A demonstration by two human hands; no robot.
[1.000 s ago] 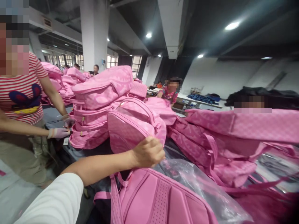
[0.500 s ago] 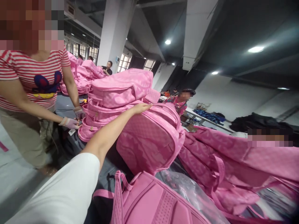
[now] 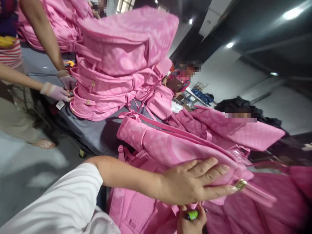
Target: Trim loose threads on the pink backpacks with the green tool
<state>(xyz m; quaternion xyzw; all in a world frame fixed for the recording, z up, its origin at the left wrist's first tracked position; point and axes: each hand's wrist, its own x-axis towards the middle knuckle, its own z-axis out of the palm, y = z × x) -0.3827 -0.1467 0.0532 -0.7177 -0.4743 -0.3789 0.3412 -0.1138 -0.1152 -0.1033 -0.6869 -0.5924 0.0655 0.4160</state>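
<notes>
A pink patterned backpack (image 3: 168,146) lies on its side in front of me. My left hand (image 3: 192,180) rests flat across it with fingers stretched out, the fingertips near a gold-coloured metal piece (image 3: 241,184). Low in the view, my right hand (image 3: 191,226) is closed around a small bright green object (image 3: 192,214) with a dark end; its kind is unclear. That hand is partly cut off by the lower edge. Beneath the tilted backpack lies another pink backpack (image 3: 141,208) with a perforated panel facing up.
Several pink backpacks form a stack (image 3: 117,55) on the dark-covered table (image 3: 97,130). At its left, a co-worker's gloved hands (image 3: 56,92) work beside a white tag (image 3: 59,105). More pink bags (image 3: 239,130) spread to the right. Another person (image 3: 180,79) stands behind.
The backpack under my left hand has come off the pile towards me and tipped over. My left hand has moved nearer and right. My right hand and the green object have come into view.
</notes>
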